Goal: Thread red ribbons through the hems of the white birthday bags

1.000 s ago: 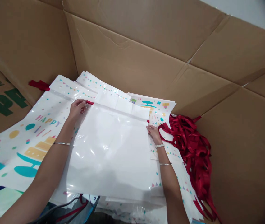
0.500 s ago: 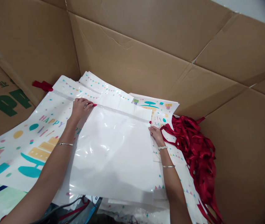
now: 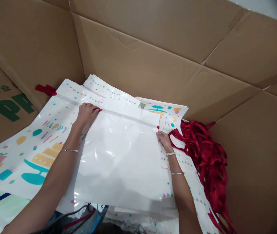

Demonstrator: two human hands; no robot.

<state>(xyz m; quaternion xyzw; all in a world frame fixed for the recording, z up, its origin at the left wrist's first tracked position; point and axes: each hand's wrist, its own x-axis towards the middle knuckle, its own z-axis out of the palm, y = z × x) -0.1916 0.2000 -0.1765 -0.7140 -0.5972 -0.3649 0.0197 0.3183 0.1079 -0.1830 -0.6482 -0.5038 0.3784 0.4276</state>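
two hands frame one plain white drawstring bag (image 3: 121, 159), which lies blank side up between them, glossy and a little rippled, on top of other bags. the left hand (image 3: 88, 114) is at its upper left side, fingers bunched together on a red ribbon end (image 3: 100, 110) where the bag's see-through band meets the edge. the right hand (image 3: 163, 139) is at the opposite edge and slightly lower, its fingertips pinching the bag's side just under a red ribbon tab (image 3: 158, 127). most of the bag spreads below the line from hand to hand; a short strip of it lies above the band.

a thin bangle (image 3: 69, 150) circles the left wrist, and the right wrist bears a pale bracelet (image 3: 171, 154) with another bangle further up the forearm.

under and left of the left arm lies a large birthday bag (image 3: 26, 136) printed with "happy", candles and a tiered cake on a teal stand. a smaller printed bag (image 3: 176, 112) sits beyond the right hand, its design upside down. just right of that hand, a tangled heap of red ribbons (image 3: 208, 156) runs down along the pile. brown cardboard walls (image 3: 138, 61) rise behind and on both sides, the left one marked with green lettering (image 3: 9, 107).
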